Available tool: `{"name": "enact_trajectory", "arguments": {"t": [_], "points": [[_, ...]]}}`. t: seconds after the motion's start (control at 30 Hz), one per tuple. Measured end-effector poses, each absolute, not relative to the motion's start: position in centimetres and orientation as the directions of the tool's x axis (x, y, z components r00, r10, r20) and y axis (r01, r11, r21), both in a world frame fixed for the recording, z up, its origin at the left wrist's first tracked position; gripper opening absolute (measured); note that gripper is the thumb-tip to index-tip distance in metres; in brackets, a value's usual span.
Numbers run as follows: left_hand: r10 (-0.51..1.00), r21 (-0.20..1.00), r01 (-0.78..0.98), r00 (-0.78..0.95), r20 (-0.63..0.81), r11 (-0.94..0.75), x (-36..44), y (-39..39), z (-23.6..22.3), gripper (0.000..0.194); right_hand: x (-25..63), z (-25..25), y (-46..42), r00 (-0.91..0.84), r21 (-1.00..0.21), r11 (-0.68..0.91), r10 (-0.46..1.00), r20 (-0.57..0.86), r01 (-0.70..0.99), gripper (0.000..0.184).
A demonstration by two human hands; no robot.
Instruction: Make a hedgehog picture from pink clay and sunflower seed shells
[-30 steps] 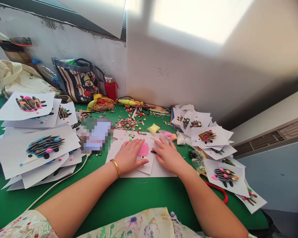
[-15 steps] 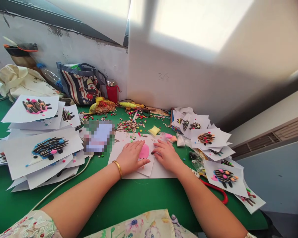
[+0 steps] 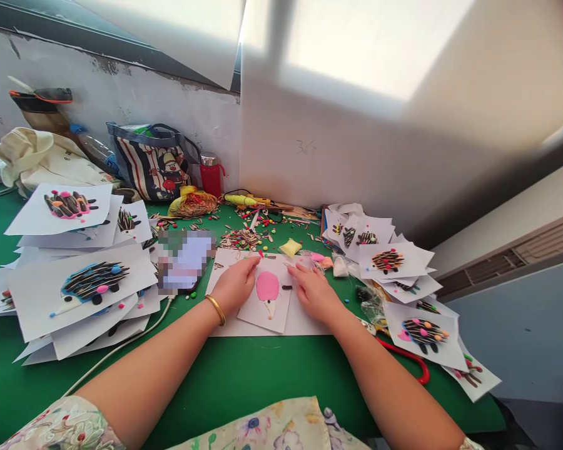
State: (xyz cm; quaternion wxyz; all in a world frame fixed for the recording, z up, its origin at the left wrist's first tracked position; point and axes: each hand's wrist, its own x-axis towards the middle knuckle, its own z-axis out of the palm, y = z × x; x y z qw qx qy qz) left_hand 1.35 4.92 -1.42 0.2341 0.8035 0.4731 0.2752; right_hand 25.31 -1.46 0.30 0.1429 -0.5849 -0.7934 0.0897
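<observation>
A small white card [image 3: 268,306] with a pink clay hedgehog body [image 3: 267,287] lies on a larger white sheet [image 3: 304,322] on the green table. My left hand [image 3: 234,286], with a gold bangle on its wrist, rests at the card's left edge, fingers curled with the fingertips pinched near the card's top. My right hand [image 3: 312,290] lies at the card's right edge, fingers bent and close together beside a small black piece [image 3: 287,287]. Whether either hand holds anything is not visible.
Stacks of finished hedgehog cards [image 3: 82,281] lie to the left and others [image 3: 394,259] to the right. Sunflower seeds and coloured beads [image 3: 244,237] are scattered behind. A striped bag [image 3: 150,162], red flask [image 3: 211,172], glue gun [image 3: 244,199], red scissors [image 3: 410,359] and a white cable [image 3: 122,340] are around.
My left hand has slid left off the pink clay, which now shows whole. The right hand has shifted slightly. The camera has tilted a little.
</observation>
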Motion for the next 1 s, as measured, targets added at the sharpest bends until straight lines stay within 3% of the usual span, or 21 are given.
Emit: {"name": "enact_trajectory", "arguments": {"t": [0.17,0.33,0.43,0.63,1.0], "points": [[0.781,0.504,0.608,0.561,0.274,-0.613,1.5,4.1,-0.5,0.042,28.3,1.2,-1.0,-0.023,-0.306,0.122,0.950,0.310,0.944,0.038],[0.709,0.378,0.611,0.670,0.221,-0.696,1.7,3.6,-0.7,0.051,28.7,2.0,-1.5,-0.015,-0.166,0.039,0.990,0.140,0.985,0.020],[0.708,0.342,0.630,0.678,0.195,-0.697,1.8,3.4,-1.0,0.055,27.6,2.0,-1.9,-0.041,-0.037,0.043,0.997,0.064,0.998,0.021],[0.765,0.325,0.695,0.610,0.207,-0.642,1.8,2.8,-0.5,0.064,26.4,2.0,-1.9,-0.064,0.145,0.057,0.997,0.042,0.988,0.020],[0.795,0.328,0.726,0.579,0.183,-0.604,2.0,2.8,-0.5,0.064,25.8,2.0,-1.6,-0.045,0.182,0.036,0.998,0.045,0.983,0.026]]}}
